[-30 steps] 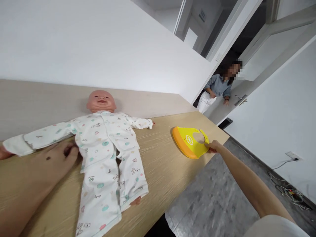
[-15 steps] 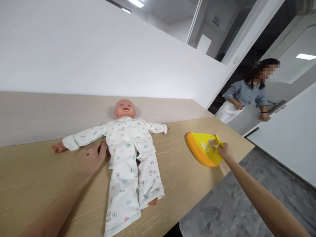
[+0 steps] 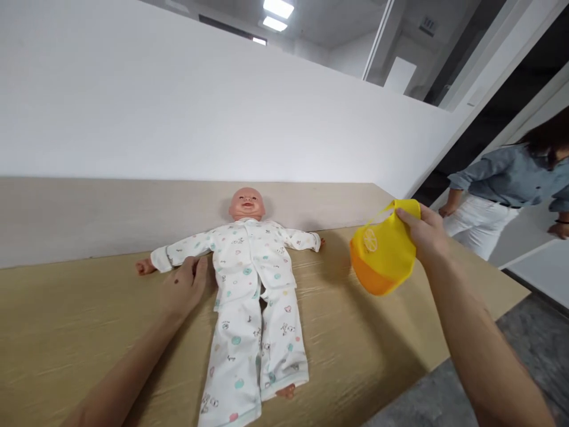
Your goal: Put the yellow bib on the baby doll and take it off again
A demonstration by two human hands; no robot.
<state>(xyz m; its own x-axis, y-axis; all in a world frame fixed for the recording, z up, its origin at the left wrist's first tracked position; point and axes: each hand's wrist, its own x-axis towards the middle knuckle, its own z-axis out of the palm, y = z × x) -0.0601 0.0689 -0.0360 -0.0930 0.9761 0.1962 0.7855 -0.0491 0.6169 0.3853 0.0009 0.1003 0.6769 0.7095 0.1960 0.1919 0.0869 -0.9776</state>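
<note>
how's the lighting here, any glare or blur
In the head view, the ceiling lights glare white, the wide lens slants the wall lines, the yellow bib in the right hand throws a soft shadow on the wooden table, and no heavy blur shows

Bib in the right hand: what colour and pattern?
The bib is yellow, orange along the lower edge, with a lemon-slice print; the head view shows it best.

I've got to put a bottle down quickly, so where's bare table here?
Bare wood tabletop lies right of the doll's legs, under the yellow bib in the right hand. More lies left of the legs, around the left forearm. It's crowded at the doll's chest, beside the left hand.
</note>
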